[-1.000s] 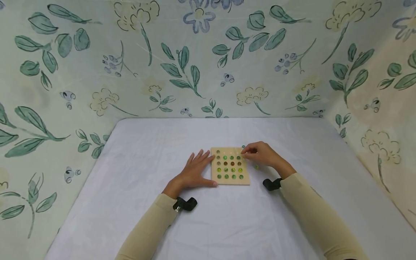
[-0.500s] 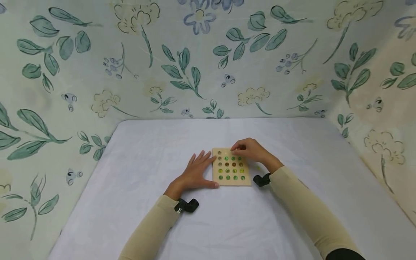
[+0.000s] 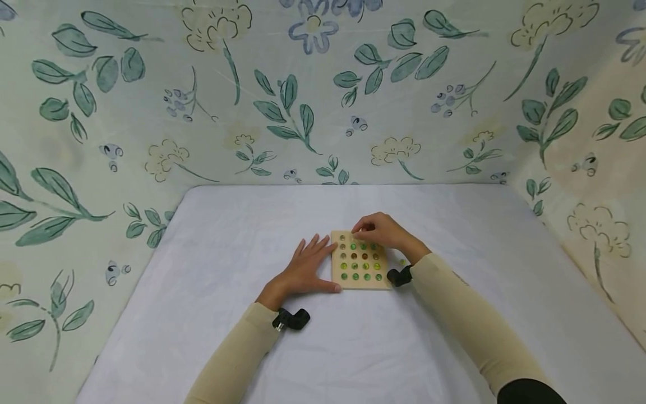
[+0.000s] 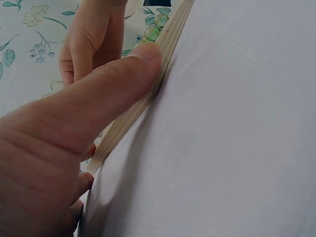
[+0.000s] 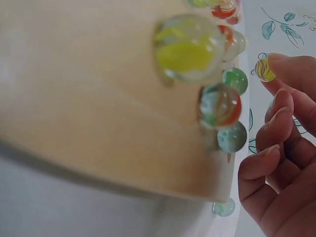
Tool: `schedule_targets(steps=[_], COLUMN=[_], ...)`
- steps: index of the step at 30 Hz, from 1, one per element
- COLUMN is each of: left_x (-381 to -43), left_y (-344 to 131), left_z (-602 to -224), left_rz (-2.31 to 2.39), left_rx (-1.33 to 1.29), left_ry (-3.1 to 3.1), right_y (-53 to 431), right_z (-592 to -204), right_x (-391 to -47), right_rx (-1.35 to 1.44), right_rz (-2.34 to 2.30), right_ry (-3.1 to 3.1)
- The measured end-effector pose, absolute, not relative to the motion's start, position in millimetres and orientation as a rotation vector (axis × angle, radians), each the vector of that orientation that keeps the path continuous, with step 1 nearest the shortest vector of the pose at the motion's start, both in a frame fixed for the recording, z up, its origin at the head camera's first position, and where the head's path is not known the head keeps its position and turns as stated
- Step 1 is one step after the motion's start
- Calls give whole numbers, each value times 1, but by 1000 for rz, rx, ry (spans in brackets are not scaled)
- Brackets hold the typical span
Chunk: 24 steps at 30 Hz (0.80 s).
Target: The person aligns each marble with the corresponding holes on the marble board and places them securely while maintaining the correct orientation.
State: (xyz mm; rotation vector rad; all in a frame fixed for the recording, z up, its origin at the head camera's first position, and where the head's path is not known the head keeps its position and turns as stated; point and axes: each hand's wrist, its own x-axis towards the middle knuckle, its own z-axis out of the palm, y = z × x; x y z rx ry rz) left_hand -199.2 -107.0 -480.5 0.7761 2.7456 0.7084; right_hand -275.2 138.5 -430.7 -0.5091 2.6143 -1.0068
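A wooden board (image 3: 360, 284) with rows of glass marbles in its hollows lies on the table. My left hand (image 3: 305, 269) rests against its left side with the fingers spread. The thumb (image 4: 113, 86) touches the board's edge in the left wrist view. Over the far row, my right hand (image 3: 382, 230) pinches a yellow-swirled marble (image 5: 265, 70) between thumb and forefinger. A bluish glassy bit shows behind its curled fingers; I cannot tell what it is. Green (image 5: 234, 80) and red-streaked marbles (image 5: 220, 104) sit on the board. The right hand hides part of the far rows.
A loose yellow-green marble (image 3: 402, 261) lies on the white-covered table (image 3: 282, 213) right of the board. Past the board's edge, the right wrist view shows a pale green marble (image 5: 224, 207). A floral cloth (image 3: 303, 112) hangs behind the table.
The right hand has moved left from the board's far right corner to above its far row. My left hand has stayed at the board's left side.
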Motion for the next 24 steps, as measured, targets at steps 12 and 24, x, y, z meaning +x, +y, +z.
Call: schedule_targets(steps=[12,24], left_x=[-199,-198], left_y=[-106,-105], left_z=[-483,-480], left_rz=[684,698], left_rx=[768,774], left_ry=[2757,2753], right_y=[136,136], right_z=[-436,-435], right_x=[-277,-276], right_rx=[-476,-475], right_rz=[-973,-966], right_ry=[2602,2603])
